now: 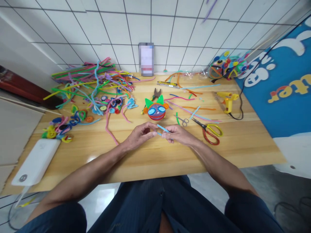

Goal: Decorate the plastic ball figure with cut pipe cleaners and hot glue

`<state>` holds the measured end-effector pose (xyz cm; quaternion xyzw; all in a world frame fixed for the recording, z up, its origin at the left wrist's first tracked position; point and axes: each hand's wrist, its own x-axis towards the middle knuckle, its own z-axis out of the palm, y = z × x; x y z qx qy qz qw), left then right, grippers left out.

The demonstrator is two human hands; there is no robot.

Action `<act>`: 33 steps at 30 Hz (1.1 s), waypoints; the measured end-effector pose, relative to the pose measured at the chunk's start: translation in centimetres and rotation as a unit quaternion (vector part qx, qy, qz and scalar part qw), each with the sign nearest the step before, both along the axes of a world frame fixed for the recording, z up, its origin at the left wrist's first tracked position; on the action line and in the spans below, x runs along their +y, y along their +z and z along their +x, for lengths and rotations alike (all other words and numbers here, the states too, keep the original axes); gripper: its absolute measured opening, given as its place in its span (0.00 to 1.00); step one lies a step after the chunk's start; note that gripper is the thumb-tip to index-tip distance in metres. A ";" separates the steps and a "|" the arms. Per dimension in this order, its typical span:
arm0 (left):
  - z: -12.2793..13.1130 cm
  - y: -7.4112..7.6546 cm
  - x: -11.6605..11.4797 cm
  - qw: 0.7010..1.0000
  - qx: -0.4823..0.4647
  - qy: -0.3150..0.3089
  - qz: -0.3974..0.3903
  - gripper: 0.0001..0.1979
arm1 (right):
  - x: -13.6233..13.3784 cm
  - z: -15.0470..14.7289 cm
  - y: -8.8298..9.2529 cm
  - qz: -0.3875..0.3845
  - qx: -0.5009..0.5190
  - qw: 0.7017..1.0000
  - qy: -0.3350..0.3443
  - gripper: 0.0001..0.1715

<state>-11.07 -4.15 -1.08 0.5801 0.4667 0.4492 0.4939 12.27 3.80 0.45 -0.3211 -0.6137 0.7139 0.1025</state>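
A light-blue pipe cleaner (163, 128), bent back on itself, is held low above the table between my two hands. My right hand (179, 134) pinches it between thumb and fingers, with one end sticking out toward the upper left. My left hand (142, 135) is curled, its thumb and fingertip closed at the lower end of the same pipe cleaner. Just beyond my hands sits a small animal head (156, 111) with green ears, blue oval eyes, orange coils at its sides and a red mouth line.
Scissors with red and yellow handles (206, 129), small scissors (183, 121) and a yellow glue gun (227, 100) lie to the right. Pliers (156, 94) lie behind the head. Pipe cleaners (85, 72) pile up at left, near a white power bank (36, 161). A phone (146, 60) leans on the wall.
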 end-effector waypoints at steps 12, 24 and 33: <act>0.3 1.0 0.4 0.984 -0.097 -0.006 -0.150 0.27 | -0.3 -0.4 0.2 -0.002 -0.010 0.999 0.033 0.18; -0.6 1.1 1.5 0.948 -0.216 0.201 -0.117 0.27 | 0.5 0.5 0.8 0.014 0.011 1.000 0.024 0.20; 1.0 1.6 -0.5 0.990 -0.070 0.074 -0.093 0.24 | -0.1 0.1 0.8 0.067 -0.007 0.998 -0.005 0.17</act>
